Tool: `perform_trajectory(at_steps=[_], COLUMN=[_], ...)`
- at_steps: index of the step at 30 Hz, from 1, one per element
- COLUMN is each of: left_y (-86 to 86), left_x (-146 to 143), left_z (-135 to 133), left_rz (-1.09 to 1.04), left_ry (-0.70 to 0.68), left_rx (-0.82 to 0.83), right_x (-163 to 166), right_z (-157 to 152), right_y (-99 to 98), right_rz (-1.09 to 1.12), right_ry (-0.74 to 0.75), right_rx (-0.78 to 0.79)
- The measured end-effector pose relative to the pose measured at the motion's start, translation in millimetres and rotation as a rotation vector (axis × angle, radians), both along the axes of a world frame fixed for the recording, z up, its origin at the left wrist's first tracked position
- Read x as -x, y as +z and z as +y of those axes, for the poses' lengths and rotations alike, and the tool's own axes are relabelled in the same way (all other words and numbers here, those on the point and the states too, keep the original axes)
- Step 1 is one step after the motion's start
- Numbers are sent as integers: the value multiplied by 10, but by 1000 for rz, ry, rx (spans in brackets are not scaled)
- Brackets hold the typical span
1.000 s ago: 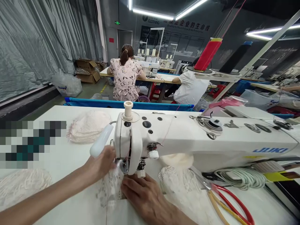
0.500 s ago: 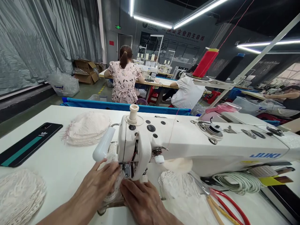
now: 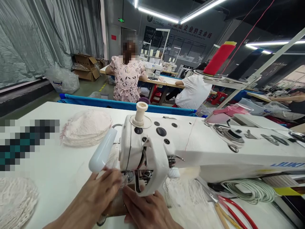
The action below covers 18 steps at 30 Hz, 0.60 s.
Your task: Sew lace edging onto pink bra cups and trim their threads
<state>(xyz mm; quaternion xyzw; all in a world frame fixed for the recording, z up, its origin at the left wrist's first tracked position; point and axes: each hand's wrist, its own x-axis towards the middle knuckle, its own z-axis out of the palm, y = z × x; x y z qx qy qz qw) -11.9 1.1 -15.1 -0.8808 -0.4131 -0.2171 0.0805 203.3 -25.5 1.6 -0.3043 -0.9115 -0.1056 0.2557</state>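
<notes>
A white sewing machine [image 3: 202, 144] stands before me, its needle area partly hidden behind a white guard. White lace fabric [image 3: 113, 157] lies at the left of the machine head, running beneath my fingers. My left hand [image 3: 100, 190] presses its bunched fingers on the lace, just left of the presser foot [image 3: 128, 176]. Close in front of the foot, my right hand [image 3: 149, 206] has its fingers drawn together at the lace edge; the fingertips are partly covered by the guard. A pale rounded lamp or handle [image 3: 102, 151] hangs above my left hand.
Stacks of lace pieces [image 3: 87, 127] and more lace pieces [image 3: 17, 202] lie on the left of the table. Right of my hands are loose lace [image 3: 186, 190], red-handled scissors [image 3: 234, 208] and a coiled cord [image 3: 249, 190]. Co-workers [image 3: 128, 76] sit beyond the table.
The view has shifted slightly, bringing the machine head nearer. Less lace shows between my hands and more bare surface shows there. Both hands stay close to the presser foot.
</notes>
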Motion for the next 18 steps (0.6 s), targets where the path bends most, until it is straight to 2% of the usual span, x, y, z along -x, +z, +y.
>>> perform_trajectory(at_steps=[3,6,13,18], left_y=[-3,33,96,120], left_x=[-34,-90,-144,-102], left_z=[-89,-114,-163,-259], left_rz=[-51,-148,-136,-59], left_ry=[-143,-215,-168,-118], left_rx=[-52,-125,-190,-172], right_x=[-2,-3,-7,10], right_z=[-24,-28,-24,-26], right_y=[-2,16,54,67], right_rz=[10,7,-32,-6], right_ry=[11,11,12,-13], right_rx=[-10,-10,-8,-13])
